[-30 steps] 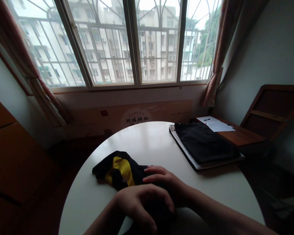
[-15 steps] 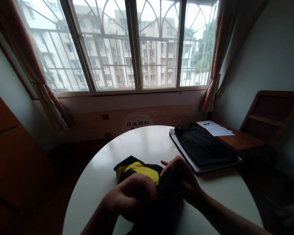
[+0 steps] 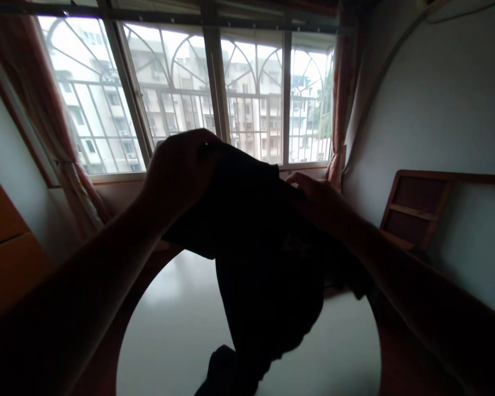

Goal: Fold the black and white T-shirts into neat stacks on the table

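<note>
I hold a dark garment [image 3: 264,258] up in the air over the round white table [image 3: 177,324]. My left hand [image 3: 181,170] grips its top edge at the left. At the right, my right hand [image 3: 317,201] grips the same top edge. The cloth hangs down between my hands and its lower end reaches the table near the bottom of the view. Against the bright window it looks almost black, and its yellow part does not show.
A barred window [image 3: 214,99] with curtains fills the back wall. A wooden frame [image 3: 416,209] leans against the right wall. An orange-brown cabinet [image 3: 8,242] stands at the left. The hanging cloth hides the far right part of the table.
Both hands have lifted the garment from the table up to window height, and it now hangs spread between them. The camera has tilted upward.
</note>
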Motion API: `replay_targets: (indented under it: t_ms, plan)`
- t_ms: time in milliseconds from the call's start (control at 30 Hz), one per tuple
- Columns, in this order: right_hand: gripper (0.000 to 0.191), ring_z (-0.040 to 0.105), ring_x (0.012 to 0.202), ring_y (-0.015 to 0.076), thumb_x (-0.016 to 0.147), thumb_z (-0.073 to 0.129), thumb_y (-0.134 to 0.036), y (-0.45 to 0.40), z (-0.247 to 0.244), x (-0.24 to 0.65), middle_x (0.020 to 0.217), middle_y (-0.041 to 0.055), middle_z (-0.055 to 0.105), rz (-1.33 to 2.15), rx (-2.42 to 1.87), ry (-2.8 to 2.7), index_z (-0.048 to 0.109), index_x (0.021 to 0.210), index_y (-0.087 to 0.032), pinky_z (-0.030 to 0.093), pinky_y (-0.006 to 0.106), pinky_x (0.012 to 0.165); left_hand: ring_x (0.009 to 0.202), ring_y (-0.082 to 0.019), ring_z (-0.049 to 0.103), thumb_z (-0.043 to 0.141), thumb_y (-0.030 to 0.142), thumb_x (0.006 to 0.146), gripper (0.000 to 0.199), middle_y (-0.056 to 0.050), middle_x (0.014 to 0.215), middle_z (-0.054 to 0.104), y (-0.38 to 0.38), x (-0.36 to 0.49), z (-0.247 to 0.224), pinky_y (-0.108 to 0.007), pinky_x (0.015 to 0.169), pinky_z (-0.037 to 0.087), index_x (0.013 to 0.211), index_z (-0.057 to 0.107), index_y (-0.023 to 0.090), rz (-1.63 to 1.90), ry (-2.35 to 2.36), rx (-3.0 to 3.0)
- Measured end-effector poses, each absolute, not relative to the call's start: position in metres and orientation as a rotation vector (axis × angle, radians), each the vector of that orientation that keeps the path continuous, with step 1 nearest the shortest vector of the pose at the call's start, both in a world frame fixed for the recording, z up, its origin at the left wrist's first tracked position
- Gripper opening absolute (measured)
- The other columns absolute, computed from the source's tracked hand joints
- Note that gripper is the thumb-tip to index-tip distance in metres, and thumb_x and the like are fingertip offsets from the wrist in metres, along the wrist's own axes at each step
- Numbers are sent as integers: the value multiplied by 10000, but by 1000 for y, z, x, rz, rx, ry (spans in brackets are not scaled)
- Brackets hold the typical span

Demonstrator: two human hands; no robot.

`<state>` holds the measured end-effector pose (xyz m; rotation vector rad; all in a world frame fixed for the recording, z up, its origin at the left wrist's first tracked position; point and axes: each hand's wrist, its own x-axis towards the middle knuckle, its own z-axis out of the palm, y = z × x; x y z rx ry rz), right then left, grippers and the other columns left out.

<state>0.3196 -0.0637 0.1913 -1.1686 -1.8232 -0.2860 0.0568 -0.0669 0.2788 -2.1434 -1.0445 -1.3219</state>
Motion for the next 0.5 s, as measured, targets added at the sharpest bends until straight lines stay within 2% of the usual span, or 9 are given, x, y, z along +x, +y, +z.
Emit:
replay_targets:
  t_ms: [167, 333, 400, 500]
  plan:
    - [245, 660, 827, 237, 883, 612, -353, -71, 215, 362, 885, 68, 724, -324, -1206, -1860, 683, 1040, -180, 443, 284, 688, 1200, -289, 534, 387, 413, 984, 507, -45, 1264, 640, -84, 43, 335, -401, 1037, 345, 1265, 616, 58, -1208, -1117, -1942]
    - [281, 596, 651, 174, 823, 630, -429, -82, 208, 402, 726, 31, 677, -53, -1223, -1954, 685, 869, -157, 434, 260, 573, 1289, -368, 454, 296, 579, 985, 698, -97, 1377, 568, -105, 29, 352, -497, 1103, 257, 1306, 548, 13, -1178, -1421, -1814]
    - [277, 600, 642, 170, 818, 650, -434, -87, 210, 412, 748, 41, 691, 115, -1202, -1963, 694, 871, -166, 453, 264, 554, 1302, -404, 439, 291, 668, 962, 801, -123, 1383, 553, -111, 23, 353, -553, 1129, 195, 1283, 541, -22, -1155, -1524, -1770]
    - [230, 616, 635, 164, 793, 713, -340, -95, 227, 424, 794, 59, 705, 273, -1209, -1867, 696, 945, -168, 485, 281, 560, 1337, -443, 398, 316, 733, 934, 877, -152, 1414, 526, -117, 9, 358, -599, 1158, 89, 1279, 527, -45, -1119, -1555, -1754]
